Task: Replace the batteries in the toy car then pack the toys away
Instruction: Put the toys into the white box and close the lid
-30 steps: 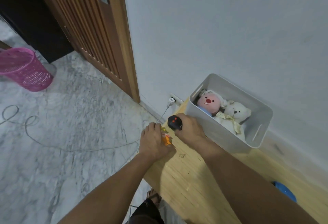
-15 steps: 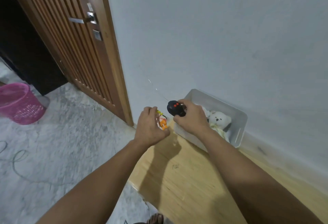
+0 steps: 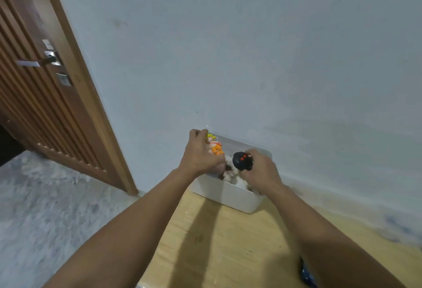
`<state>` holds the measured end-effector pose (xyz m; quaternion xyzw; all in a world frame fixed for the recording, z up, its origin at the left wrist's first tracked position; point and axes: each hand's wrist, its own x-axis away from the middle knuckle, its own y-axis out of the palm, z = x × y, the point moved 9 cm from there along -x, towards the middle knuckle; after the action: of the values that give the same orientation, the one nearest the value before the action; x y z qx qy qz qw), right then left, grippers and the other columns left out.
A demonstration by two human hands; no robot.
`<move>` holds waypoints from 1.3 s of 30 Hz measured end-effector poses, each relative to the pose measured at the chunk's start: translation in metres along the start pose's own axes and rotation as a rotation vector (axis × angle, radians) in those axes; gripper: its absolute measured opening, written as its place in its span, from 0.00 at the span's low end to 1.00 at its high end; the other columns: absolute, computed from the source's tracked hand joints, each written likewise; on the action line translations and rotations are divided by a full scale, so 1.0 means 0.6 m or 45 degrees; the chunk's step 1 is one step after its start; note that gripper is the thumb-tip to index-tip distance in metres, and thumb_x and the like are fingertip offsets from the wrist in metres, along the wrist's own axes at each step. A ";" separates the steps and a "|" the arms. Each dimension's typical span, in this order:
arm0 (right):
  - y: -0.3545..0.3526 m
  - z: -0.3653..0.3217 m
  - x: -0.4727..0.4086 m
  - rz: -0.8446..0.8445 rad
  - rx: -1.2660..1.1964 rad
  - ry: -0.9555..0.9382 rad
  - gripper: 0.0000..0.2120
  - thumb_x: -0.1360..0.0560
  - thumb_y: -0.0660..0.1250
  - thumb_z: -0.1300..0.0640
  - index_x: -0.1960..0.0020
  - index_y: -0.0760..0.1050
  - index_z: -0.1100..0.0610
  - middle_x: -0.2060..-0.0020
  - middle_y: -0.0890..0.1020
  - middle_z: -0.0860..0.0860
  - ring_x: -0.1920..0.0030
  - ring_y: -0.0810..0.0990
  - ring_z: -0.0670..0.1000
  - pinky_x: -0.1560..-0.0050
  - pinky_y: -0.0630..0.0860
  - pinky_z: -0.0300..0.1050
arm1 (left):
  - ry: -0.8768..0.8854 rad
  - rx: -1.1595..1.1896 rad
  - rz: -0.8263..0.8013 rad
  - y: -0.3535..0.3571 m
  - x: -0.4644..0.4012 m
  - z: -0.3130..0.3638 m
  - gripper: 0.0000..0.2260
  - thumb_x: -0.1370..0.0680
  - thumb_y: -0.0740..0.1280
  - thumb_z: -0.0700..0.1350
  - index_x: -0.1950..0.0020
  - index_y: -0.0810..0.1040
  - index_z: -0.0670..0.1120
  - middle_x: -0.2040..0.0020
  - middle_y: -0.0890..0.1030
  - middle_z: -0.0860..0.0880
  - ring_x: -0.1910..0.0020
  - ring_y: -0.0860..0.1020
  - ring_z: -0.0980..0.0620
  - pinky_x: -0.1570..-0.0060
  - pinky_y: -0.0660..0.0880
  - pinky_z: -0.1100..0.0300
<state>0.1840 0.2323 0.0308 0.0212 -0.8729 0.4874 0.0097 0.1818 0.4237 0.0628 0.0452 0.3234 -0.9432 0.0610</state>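
A dark blue object (image 3: 307, 274) lies at the bottom edge of the wooden table (image 3: 228, 242), partly hidden behind the right forearm; it is too blurred to identify. Both forearms reach forward over the table to a white plastic bin (image 3: 230, 193) that stands on the table's far end, close against the pale wall (image 3: 251, 48).

The left hand (image 3: 201, 154) is over the near-left part of the bin, fingers curled round a small toy (image 3: 214, 145). The toy shows an orange lower body, a pale pink middle and a yellow top, and sticks out from the thumb side of the fist. Its shape is blurred and cannot be confirmed as a car.

The right hand (image 3: 262, 172) is over the bin's right half, gripping a rounded black remote (image 3: 242, 161) with red buttons on its face. The remote sits above the bin's opening, just beside the left hand.

Inside the bin, between the two hands, white and pinkish soft toys (image 3: 231, 174) are partly visible.

To the left, a slatted wooden door (image 3: 34, 105) with a metal handle (image 3: 40, 61) stands open above a grey marble floor (image 3: 45, 207).
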 end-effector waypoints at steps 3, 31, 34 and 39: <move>0.004 0.013 0.001 -0.024 0.040 -0.016 0.23 0.31 0.70 0.59 0.37 0.72 0.51 0.46 0.82 0.53 0.46 0.79 0.57 0.52 0.74 0.44 | -0.037 0.048 -0.008 0.011 -0.028 0.004 0.15 0.32 0.74 0.44 0.50 0.71 0.50 0.44 0.66 0.49 0.52 0.72 0.51 0.55 0.67 0.64; 0.110 0.062 -0.050 -0.478 0.255 -0.021 0.18 0.29 0.72 0.56 0.39 0.76 0.52 0.44 0.82 0.53 0.43 0.80 0.57 0.47 0.76 0.44 | -0.198 -0.498 -0.567 0.162 -0.101 -0.117 0.24 0.39 0.75 0.57 0.51 0.78 0.43 0.53 0.80 0.44 0.53 0.78 0.46 0.58 0.76 0.58; 0.114 0.067 -0.054 -0.506 0.231 0.006 0.20 0.31 0.74 0.53 0.41 0.77 0.51 0.45 0.82 0.52 0.44 0.80 0.55 0.45 0.77 0.44 | -0.065 -0.587 -0.527 0.166 -0.110 -0.107 0.27 0.38 0.74 0.58 0.47 0.75 0.43 0.47 0.77 0.44 0.46 0.74 0.44 0.48 0.75 0.53; 0.110 0.070 -0.064 -0.555 0.142 0.050 0.27 0.34 0.77 0.55 0.36 0.75 0.54 0.41 0.80 0.52 0.41 0.79 0.53 0.42 0.77 0.46 | 0.165 -0.617 -0.621 0.200 -0.109 -0.096 0.31 0.38 0.77 0.51 0.39 0.72 0.44 0.41 0.73 0.45 0.40 0.71 0.43 0.43 0.72 0.51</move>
<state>0.2194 0.2321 -0.0490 0.2002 -0.8191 0.5215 0.1307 0.2666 0.3710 -0.0467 0.0107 0.5424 -0.8210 -0.1778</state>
